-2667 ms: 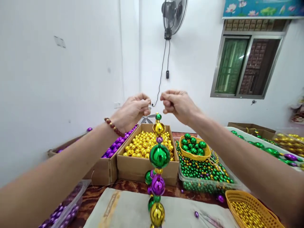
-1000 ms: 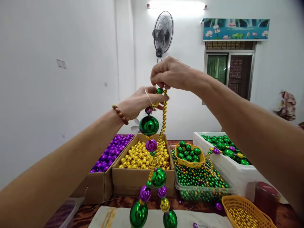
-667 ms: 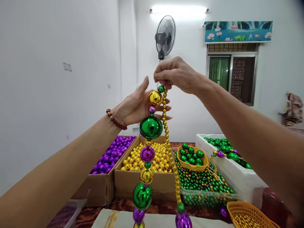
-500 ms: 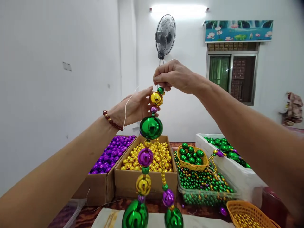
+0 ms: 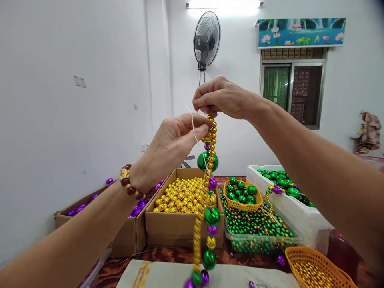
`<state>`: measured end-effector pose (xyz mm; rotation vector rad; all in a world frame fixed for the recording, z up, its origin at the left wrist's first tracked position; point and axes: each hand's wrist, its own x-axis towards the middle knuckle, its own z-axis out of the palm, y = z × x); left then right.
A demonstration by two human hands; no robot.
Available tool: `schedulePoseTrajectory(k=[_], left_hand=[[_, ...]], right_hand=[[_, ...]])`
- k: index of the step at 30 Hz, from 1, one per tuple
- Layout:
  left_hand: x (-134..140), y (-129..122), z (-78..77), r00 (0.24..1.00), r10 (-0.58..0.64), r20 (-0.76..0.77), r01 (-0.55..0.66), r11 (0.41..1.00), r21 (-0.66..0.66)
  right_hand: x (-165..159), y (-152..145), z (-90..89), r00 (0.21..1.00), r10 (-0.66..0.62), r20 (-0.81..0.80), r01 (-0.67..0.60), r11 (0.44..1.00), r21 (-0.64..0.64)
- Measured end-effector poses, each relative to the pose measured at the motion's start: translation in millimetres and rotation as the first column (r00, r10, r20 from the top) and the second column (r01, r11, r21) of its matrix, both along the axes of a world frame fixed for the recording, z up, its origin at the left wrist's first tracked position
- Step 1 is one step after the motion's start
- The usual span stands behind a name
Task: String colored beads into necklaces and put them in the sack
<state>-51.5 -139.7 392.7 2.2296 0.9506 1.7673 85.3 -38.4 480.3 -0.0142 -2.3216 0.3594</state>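
Note:
A bead necklace (image 5: 212, 216) of shiny green, gold and purple beads hangs in front of me, with strands of small gold beads beside the larger ones. My right hand (image 5: 223, 98) pinches its top end, knuckles up. Just below, my left hand (image 5: 177, 140) closes thumb and fingers on the upper strand, partly hiding the beads there. A loose white string (image 5: 193, 126) stands up across my left fingertips and trails down along the beads. The necklace's lower end runs past the bottom of the view.
Behind stand cardboard boxes of purple beads (image 5: 141, 207) and gold beads (image 5: 186, 192). To the right are a clear tub (image 5: 264, 240) of small beads, an orange basket (image 5: 244, 207) of green beads and a white foam box (image 5: 312, 224). Another basket (image 5: 315, 256) holds small gold beads.
My left hand has moved right, from spread behind the strand to pinching near its top. The necklace has turned, showing gold strands in front. My right hand stays nearly in place.

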Motion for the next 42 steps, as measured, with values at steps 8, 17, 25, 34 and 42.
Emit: schedulePoseTrajectory(k=[8,17,25,34,42], left_hand=[[-18.3,54.3,-48.8,0.959,-0.198,0.203,0.228,0.964,-0.137],[-23.3,54.5,-156.5,0.890,-0.148,0.432,0.307,0.893,-0.328],[-50.5,42.4,-238.9,0.787,0.081,0.612,0.386,0.710,-0.589],[-69.4,29.8,-292.8,0.743,0.277,0.609,0.288,0.690,-0.664],[-81.9,26.4,-312.0,0.663,0.395,0.636,0.290,0.649,-0.704]], right_hand=[[-4.0,12.3,-50.4,0.995,-0.042,0.087,0.050,0.995,-0.088],[-31.8,18.0,-164.6,0.971,-0.158,0.177,0.191,0.964,-0.184],[-69.0,22.6,-255.9,0.940,-0.142,0.311,0.199,0.967,-0.161],[-90.8,19.6,-331.9,0.980,0.155,0.124,0.004,0.609,-0.793],[-59.6,-14.3,-375.3,0.979,-0.047,-0.200,-0.170,0.368,-0.914]])
